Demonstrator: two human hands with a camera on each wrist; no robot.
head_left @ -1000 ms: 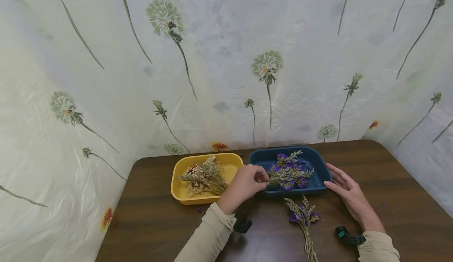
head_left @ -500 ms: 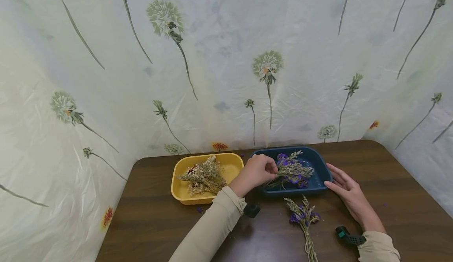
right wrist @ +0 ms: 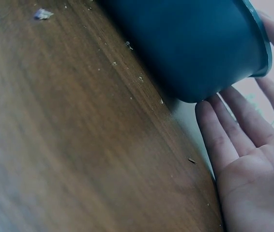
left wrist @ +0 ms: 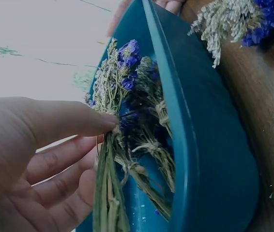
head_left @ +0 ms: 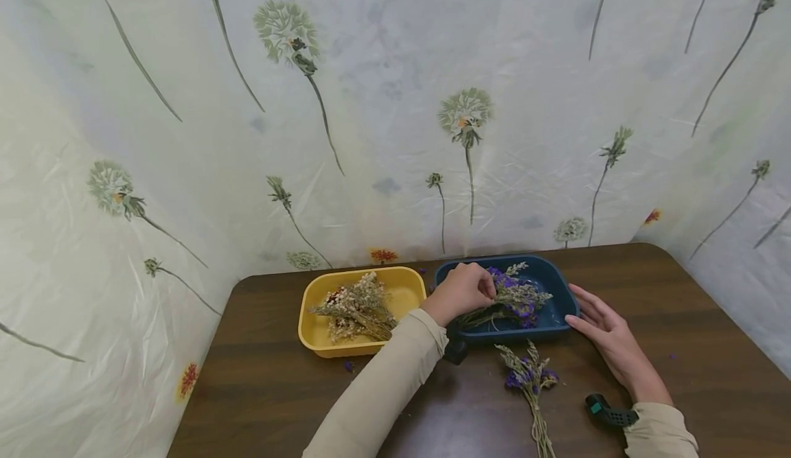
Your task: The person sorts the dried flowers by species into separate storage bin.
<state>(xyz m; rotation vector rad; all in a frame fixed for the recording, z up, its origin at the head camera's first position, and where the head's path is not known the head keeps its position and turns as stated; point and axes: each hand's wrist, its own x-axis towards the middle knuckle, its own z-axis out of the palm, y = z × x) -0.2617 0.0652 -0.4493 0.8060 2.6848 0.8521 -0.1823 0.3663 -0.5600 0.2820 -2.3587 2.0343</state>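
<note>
In the head view my left hand (head_left: 462,294) reaches over the left part of the blue tray (head_left: 546,333). It pinches a bunch of dried flowers (left wrist: 109,87) between thumb and fingers where the stems are tied; the blooms are purple and greyish white. More tied bunches (left wrist: 149,145) lie beneath it inside the tray. My right hand (head_left: 608,341) rests against the tray's right end, its fingers fairly straight. The right wrist view has those fingertips (right wrist: 209,111) touching the outside of the tray's wall. Part of the held stems is hidden behind my left hand in the head view.
A yellow tray (head_left: 404,296) with dried bunches (head_left: 355,307) of cream and dark red flowers stands to the left. Another purple bunch (head_left: 530,379) lies on the brown wooden table (head_left: 247,389) in front of the blue tray. A flower-printed sheet (head_left: 383,135) hangs behind.
My left hand has moved right and slightly farther in over the blue tray, shifting the bunch of dried flowers along. My right hand has stayed at the tray's end.
</note>
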